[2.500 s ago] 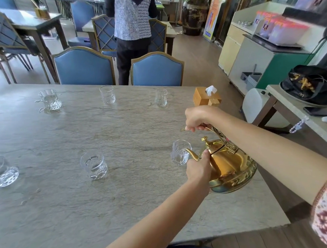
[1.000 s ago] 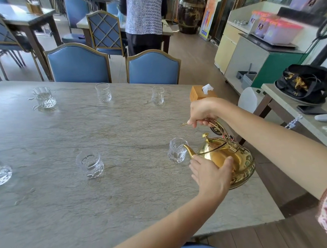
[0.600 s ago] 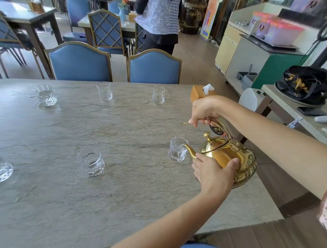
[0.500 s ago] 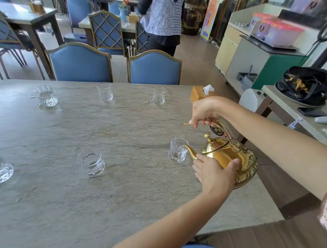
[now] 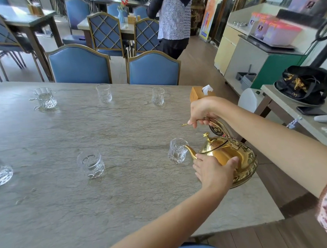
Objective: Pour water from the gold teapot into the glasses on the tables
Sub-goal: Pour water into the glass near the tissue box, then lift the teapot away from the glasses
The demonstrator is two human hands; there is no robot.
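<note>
Here, gold teapot [image 5: 229, 158] between hands.

Gold teapot [image 5: 230, 158]: polished, round-bellied, knobbed lid closed, tilted spout-down toward the left; arched handle clasped at the top by the right grip [image 5: 203, 111], belly cupped from the near side by the left grip [image 5: 213, 171]. Nearest glass [image 5: 177, 151]: clear, cut-patterned, upright on the desk [image 5: 125, 194], rim touching the spout tip, just left of both grips. Five more glasses, upright, well left of and beyond the grips.

both hands [image 5: 213, 171] closed, arms outstretched
</note>
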